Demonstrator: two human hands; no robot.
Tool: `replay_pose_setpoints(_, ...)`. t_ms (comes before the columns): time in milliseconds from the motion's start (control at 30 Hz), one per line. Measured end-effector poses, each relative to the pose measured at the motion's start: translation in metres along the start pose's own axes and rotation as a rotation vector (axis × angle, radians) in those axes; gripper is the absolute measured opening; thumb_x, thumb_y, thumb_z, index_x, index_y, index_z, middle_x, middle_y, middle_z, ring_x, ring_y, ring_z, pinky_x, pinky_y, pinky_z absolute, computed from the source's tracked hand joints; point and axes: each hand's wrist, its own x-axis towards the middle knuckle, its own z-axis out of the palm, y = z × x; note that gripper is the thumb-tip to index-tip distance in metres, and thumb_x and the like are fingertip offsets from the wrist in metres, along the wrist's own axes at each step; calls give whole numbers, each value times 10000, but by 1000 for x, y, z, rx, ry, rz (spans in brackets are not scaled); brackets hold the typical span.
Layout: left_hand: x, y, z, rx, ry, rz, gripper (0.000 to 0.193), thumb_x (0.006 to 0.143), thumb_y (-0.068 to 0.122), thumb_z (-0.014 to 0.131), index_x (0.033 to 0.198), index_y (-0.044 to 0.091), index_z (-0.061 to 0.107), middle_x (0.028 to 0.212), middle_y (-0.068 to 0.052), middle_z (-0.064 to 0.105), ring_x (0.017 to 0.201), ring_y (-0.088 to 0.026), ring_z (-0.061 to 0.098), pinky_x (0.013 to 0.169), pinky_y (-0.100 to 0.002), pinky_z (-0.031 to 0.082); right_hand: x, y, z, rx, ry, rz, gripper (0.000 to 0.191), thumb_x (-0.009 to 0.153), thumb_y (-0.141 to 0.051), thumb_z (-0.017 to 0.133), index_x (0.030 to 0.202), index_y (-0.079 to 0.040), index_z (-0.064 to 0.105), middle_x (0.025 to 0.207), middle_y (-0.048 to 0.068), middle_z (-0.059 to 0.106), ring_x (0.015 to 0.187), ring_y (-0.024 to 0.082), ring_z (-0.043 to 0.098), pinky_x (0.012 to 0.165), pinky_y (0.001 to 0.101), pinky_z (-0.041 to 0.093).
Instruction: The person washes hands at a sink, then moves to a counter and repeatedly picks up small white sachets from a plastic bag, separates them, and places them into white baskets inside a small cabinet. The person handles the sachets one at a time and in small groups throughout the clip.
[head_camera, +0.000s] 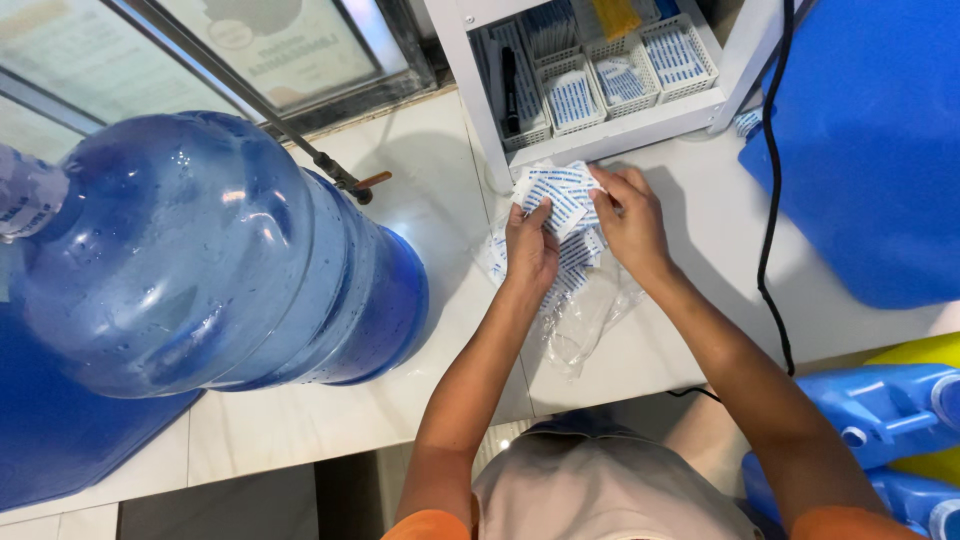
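Observation:
My left hand (530, 250) and my right hand (632, 222) hold a fanned bunch of small white-and-blue printed labels (558, 190) above the white counter (300, 420). Both hands pinch the bunch, left from below, right from the right side. Under the hands lies a clear plastic bag (585, 320) with more of the same labels (572, 268) spilling from it.
A big blue water jug (210, 250) lies on its side at the left on a blue mat (60, 440). A white shelf (620, 118) with baskets of labels stands behind. A black cable (768, 200) hangs right, beside a blue container (870, 150) and blue jerrycans (880, 415).

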Motion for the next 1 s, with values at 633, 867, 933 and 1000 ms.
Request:
replay_pose_setpoints(633, 33, -12, -24, -100, 215, 66, 209, 991, 36, 586, 1196, 12, 619, 1132, -111, 708, 1024, -227, 690, 900, -376, 577, -35, 8, 9, 229, 10, 335, 244, 987, -26, 686, 1213, -9, 597, 900, 34, 604, 761, 98, 554, 649, 252, 469)
replay_pose_setpoints(867, 26, -2, -37, 11, 113, 122, 364, 970, -33, 615, 1312, 39, 514, 1152, -93, 686, 1034, -203, 672, 865, -349, 570, -10, 42, -33, 219, 258, 92, 78, 1139, -1, 570, 1213, -3, 594, 1086, 56, 672, 954, 93, 627, 843, 253, 514)
replay_pose_setpoints(933, 19, -8, -29, 135, 17, 181, 424, 1003, -66, 639, 1383, 45, 487, 1171, -93, 663, 1006, -188, 626, 767, -321, 490, 5, 44, -35, 167, 244, 242, 114, 1104, -27, 552, 1206, -7, 600, 1020, 55, 702, 866, 81, 638, 749, 244, 506)
replay_pose_setpoints(1000, 7, -16, -20, 285, 88, 75, 614, 1007, -45, 632, 1461, 261, 353, 1148, -114, 648, 981, -211, 600, 742, -352, 472, 2, 36, -20, 151, 146, 244, 166, 1077, -35, 546, 1227, 2, 607, 1032, 75, 696, 872, 93, 617, 756, 250, 496)
